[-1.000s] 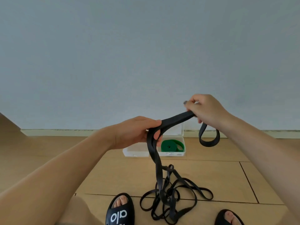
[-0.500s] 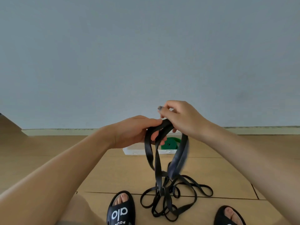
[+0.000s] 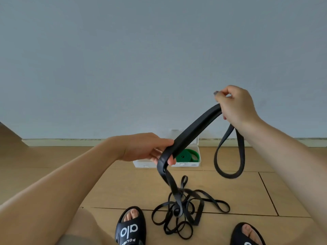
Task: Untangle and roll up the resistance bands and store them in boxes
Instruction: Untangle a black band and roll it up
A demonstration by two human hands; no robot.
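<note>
Head view is looking down past both forearms to a wood floor and a grey wall. Going from the left: the left hand [image 3: 146,147] is sitting low and near the middle, fingers and thumb curled round the black band [image 3: 194,129], pinching a doubled stretch where it is bending downward. From that grip the band is running up toward two o'clock, taut and slightly arched, to the right hand [image 3: 235,105], which is holding the higher end with fingers closed over it, thumb and forefinger meeting on top. So the held span's long axis is lying from eight o'clock to two o'clock, left end low, right end high.

Below the left hand, the band is dropping toward five o'clock into the tangle [image 3: 185,209] lying on the floor between the two sandals [image 3: 131,228]. The tangle is directly beneath the left hand and well apart from the right, so the left hand is the nearer one for feeding more length out of it. Whether one band or several make up the heap, I cannot tell.

Behind the left hand, at twelve o'clock from the tangle, an open clear box [image 3: 195,164] is resting against the wall base, with a green roll [image 3: 184,155] already lying inside.

Under the right hand a free loop [image 3: 230,156] is hanging straight down toward six o'clock, clear of the floor. My judgement: untangling is under way, rolling not yet begun.
</note>
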